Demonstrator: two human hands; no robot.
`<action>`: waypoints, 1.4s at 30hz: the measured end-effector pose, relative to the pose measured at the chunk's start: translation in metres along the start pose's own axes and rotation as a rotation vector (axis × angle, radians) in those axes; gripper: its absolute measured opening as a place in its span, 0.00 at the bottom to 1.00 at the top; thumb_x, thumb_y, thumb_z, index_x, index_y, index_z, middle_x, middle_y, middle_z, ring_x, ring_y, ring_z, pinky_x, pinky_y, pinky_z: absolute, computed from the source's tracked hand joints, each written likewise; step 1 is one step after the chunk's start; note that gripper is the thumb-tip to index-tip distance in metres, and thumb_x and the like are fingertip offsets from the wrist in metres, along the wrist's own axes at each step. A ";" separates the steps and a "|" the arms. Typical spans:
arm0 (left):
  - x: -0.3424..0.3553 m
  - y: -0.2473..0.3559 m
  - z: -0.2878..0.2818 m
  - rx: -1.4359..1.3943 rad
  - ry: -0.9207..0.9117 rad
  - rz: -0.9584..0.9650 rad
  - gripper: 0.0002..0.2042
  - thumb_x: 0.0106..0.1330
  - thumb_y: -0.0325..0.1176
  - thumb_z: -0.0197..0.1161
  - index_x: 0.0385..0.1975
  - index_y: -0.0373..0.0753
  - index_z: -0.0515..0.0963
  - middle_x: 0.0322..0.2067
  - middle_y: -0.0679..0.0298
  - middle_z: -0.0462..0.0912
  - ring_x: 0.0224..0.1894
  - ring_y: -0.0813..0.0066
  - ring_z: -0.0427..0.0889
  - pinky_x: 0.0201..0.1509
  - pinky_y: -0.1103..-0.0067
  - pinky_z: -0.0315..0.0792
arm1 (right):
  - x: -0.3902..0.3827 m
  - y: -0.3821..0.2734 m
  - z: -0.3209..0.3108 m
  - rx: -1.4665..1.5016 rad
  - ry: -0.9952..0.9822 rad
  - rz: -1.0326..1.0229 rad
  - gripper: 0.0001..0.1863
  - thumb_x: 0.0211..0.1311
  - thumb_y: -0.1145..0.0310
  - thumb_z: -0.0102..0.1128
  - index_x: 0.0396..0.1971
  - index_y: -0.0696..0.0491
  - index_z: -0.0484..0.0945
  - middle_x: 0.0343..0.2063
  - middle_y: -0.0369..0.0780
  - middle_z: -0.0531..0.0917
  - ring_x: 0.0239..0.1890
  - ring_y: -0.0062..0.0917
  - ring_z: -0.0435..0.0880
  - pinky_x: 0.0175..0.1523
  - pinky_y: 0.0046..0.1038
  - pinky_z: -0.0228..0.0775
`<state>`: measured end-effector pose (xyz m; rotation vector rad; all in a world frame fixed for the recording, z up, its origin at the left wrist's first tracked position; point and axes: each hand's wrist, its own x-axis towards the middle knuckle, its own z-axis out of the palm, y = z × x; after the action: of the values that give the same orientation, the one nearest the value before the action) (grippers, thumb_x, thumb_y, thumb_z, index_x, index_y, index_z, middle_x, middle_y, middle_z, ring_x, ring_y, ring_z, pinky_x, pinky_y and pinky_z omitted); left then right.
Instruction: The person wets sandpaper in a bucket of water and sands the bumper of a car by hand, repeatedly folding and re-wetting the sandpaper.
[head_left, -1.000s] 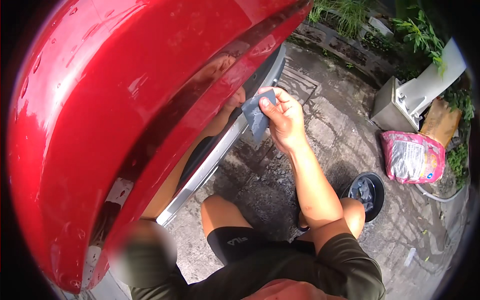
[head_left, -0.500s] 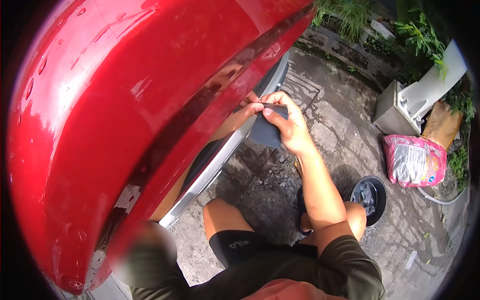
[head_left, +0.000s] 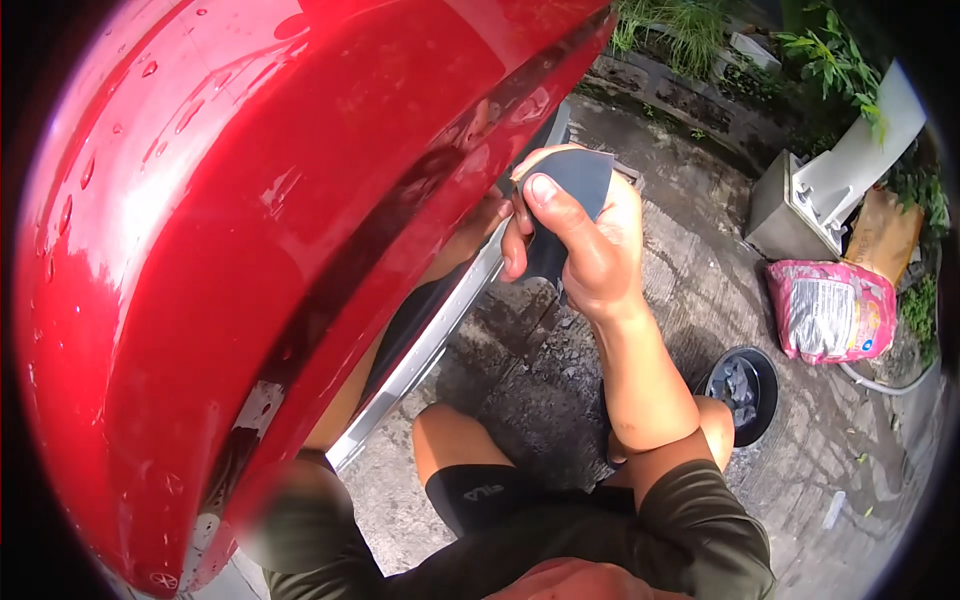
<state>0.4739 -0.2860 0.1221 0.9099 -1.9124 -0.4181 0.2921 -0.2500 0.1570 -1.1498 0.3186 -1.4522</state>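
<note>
My right hand (head_left: 590,250) is closed on a dark grey sheet (head_left: 575,178), its thumb lying across the sheet and its other fingers curled round it. It is beside the lower edge of a glossy red car panel (head_left: 200,270) dotted with water drops. My left hand (head_left: 485,222) is farther left, by that edge and close to the right hand's fingers, mostly hidden, so its grip is unclear. A silver trim strip (head_left: 395,385) runs below the red paint.
A dark round bucket (head_left: 768,395) with grey pieces in it stands on wet concrete by my right knee. Rightward lie a pink bag (head_left: 830,310), a brown package (head_left: 880,230) and a grey hose (head_left: 890,388), near a metal post base (head_left: 790,215). Plants border a low wall (head_left: 680,95).
My right hand has risen, and the sheet has turned upward above the thumb. My left fingers reached up to the sheet's edge half a second ago and are now lower and more hidden.
</note>
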 end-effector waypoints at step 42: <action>0.000 0.028 -0.011 -0.397 -0.138 -0.060 0.09 0.56 0.22 0.65 0.35 0.40 0.77 0.32 0.69 0.78 0.39 0.78 0.78 0.45 0.76 0.74 | -0.005 -0.007 0.031 0.047 0.190 0.157 0.09 0.62 0.70 0.68 0.26 0.59 0.80 0.19 0.35 0.80 0.18 0.16 0.78 0.26 0.21 0.73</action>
<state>0.4719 -0.2669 0.1452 0.6892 -1.8359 -0.8812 0.3111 -0.2310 0.1743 -0.9297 0.4934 -1.4242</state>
